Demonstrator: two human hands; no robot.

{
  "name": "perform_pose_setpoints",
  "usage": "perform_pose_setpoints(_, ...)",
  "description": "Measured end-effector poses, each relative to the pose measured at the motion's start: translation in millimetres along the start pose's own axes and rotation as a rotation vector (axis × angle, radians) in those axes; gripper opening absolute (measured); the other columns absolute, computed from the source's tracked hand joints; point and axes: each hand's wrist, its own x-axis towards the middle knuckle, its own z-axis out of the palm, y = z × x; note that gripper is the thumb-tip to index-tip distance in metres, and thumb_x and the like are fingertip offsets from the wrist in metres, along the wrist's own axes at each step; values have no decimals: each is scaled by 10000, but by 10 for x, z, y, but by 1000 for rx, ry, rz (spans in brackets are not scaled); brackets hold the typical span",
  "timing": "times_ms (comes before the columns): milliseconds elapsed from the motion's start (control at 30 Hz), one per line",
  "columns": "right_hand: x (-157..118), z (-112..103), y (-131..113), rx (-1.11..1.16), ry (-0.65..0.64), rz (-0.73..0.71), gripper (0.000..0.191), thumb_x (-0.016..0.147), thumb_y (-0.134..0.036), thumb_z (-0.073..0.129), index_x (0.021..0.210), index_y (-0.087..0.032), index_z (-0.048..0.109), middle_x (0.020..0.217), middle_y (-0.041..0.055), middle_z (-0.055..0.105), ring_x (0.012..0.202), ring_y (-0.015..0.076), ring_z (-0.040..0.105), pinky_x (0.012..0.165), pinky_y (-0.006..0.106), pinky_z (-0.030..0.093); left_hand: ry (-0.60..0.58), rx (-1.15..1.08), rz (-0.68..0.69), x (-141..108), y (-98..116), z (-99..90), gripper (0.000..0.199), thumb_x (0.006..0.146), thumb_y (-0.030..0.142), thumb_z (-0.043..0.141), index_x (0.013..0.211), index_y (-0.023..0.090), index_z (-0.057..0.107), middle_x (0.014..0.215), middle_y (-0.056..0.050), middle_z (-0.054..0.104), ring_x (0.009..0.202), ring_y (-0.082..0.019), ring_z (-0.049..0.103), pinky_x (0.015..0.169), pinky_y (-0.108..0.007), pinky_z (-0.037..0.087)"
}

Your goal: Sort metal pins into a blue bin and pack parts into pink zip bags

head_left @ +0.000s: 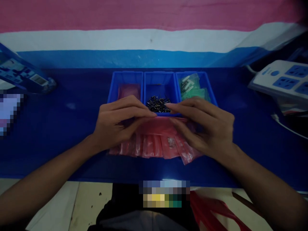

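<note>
Both hands meet over a fan of pink plastic bags (154, 146) lying on the blue tabletop (250, 128). My left hand (120, 123) and my right hand (202, 128) appear to pinch the top pink bag (163, 125) at its upper edge. A blue three-part bin (160, 86) stands just beyond my fingertips. Its left compartment holds a flat pink bag (129, 91), the middle a pile of small black pins (157, 104), and the right green packets (192, 86). My right index finger hangs just over the pins.
A white power strip (281, 80) with blue sockets lies at the far right, with a cable running from it. A blue-and-white boxed package (21, 72) sits at the far left. A red plastic bag (211, 208) lies on the floor below the table's front edge.
</note>
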Motion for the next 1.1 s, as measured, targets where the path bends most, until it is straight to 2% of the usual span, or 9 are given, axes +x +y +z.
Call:
perform_pose_setpoints(67, 5, 13, -11, 35, -31, 28, 219, 895, -143, 721, 1105, -193, 757, 916, 62, 764, 790, 158, 727, 666, 289, 592, 45, -39, -24, -7, 10, -18, 392, 862, 120, 761, 1194, 325, 726, 1020, 31, 756, 882, -134, 716, 794, -289, 627)
perform_pose_setpoints(200, -3, 7, -68, 118, 129, 281, 111, 884, -190, 758, 953, -274, 778, 770, -9, 743, 616, 131, 651, 577, 315, 550, 76, -142, -143, -5, 19, -41, 661, 749, 193, 898, 1345, 265, 622, 1204, -8, 708, 1038, -170, 703, 857, -293, 653)
perform_pose_setpoints(267, -9, 1, -92, 199, 176, 375, 107, 869, -218, 780, 940, -297, 785, 750, -23, 735, 563, 123, 615, 522, 318, 510, 83, -142, -179, 9, -9, -51, 592, 761, 193, 891, 1297, 246, 646, 1160, -2, 715, 1024, -163, 708, 839, -271, 659)
perform_pose_setpoints(433, 4, -11, -125, 302, 184, 280, 182, 907, -198, 724, 1063, -271, 783, 955, 21, 773, 749, 160, 722, 608, 334, 577, 248, -178, -169, 95, -294, -226, 516, 832, 170, 844, 1296, 238, 629, 1028, 80, 727, 813, -29, 684, 756, -145, 632)
perform_pose_setpoints(600, 35, -13, -132, 266, 199, 273, 179, 920, -139, 678, 1003, -262, 777, 868, 15, 763, 681, 138, 681, 615, 341, 568, 368, -4, -310, 117, -702, -544, 482, 881, 399, 813, 1297, 302, 588, 1154, 173, 688, 910, -12, 636, 998, -302, 645)
perform_pose_setpoints(667, 37, -7, -120, 258, 200, 250, 180, 908, -121, 685, 990, -256, 772, 853, 18, 764, 686, 140, 678, 590, 334, 549, 305, 62, -328, 64, -831, -627, 556, 834, 483, 839, 1309, 319, 599, 1029, 175, 719, 871, -45, 629, 977, -368, 646)
perform_pose_setpoints(733, 35, 0, -106, 251, 178, 226, 183, 906, -116, 681, 980, -260, 766, 828, 18, 762, 699, 152, 688, 586, 338, 547, 221, 196, -325, 4, -915, -669, 587, 786, 506, 872, 1296, 332, 639, 1137, 148, 719, 974, -127, 637, 1061, -492, 582)
perform_pose_setpoints(867, 31, 17, -82, 250, 148, 201, 164, 907, -120, 673, 966, -251, 753, 814, 26, 760, 707, 162, 706, 592, 340, 558, 107, 478, -202, -30, -943, -662, 537, 761, 468, 889, 1250, 385, 685, 1506, 192, 506, 1387, -315, 414, 1274, -645, 224)
perform_pose_setpoints(1100, -2, 28, -99, 214, 126, 180, 126, 891, -94, 693, 973, -169, 753, 714, -10, 737, 523, 64, 610, 540, 222, 550, -209, 161, -440, 59, -910, -642, 542, 787, 674, 759, 1187, 310, 727, 1260, 59, 722, 1335, -334, 550, 1304, -683, 87)
